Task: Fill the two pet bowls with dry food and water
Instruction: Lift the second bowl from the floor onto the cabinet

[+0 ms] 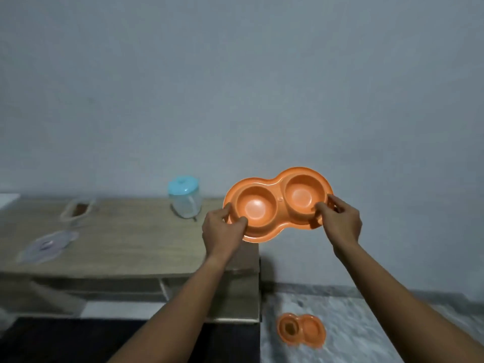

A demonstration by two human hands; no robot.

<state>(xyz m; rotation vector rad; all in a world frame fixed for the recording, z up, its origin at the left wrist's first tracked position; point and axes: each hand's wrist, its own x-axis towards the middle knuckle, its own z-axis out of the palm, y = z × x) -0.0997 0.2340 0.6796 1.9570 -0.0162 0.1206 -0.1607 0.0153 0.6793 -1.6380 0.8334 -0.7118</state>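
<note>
I hold an orange double pet bowl (277, 203) in the air, tilted toward me, both of its cups empty. My left hand (222, 231) grips its left rim and my right hand (340, 218) grips its right rim. It hangs above the right end of a wooden table (136, 239). A second orange double bowl (301, 330) lies on the floor at the lower right, with brown dry food in its left cup. A clear jug with a teal lid (184, 196) stands at the back of the table.
On the table's left sit an open clear container with brown food (78, 209) and, nearer, its loose clear lid (48, 246). A plain grey wall is behind. A grey marbled floor (361, 323) lies to the right, a dark mat (78, 341) in front of the table.
</note>
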